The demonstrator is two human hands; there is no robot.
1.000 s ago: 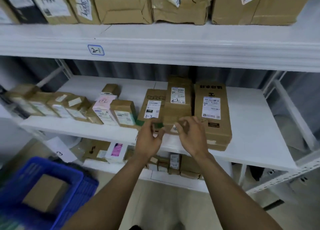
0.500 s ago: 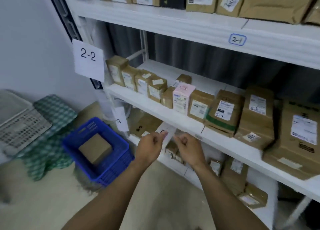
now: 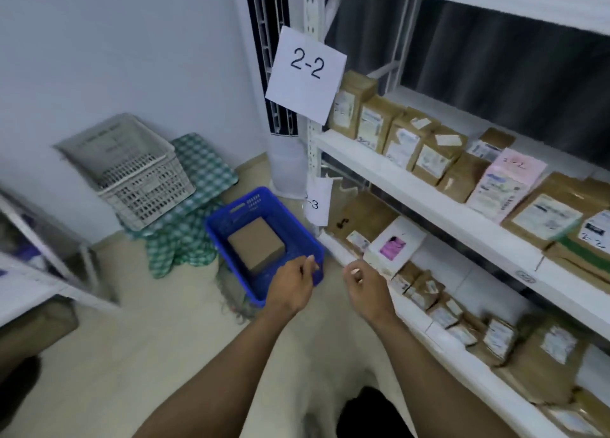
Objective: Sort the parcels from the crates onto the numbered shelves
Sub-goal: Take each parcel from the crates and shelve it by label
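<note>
A blue crate (image 3: 264,239) sits on the floor (image 3: 132,355) beside white shelves (image 3: 412,186).

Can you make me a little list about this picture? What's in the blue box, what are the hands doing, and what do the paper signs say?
blue crate: on the floor, one brown box inside
left hand: over the crate's near edge, holding nothing
right hand: by the lower shelf, holding nothing
signs: 2-2 sign above, 2-3 sign below
upper shelf: brown parcels and a pink parcel
white crate: by the wall
</note>
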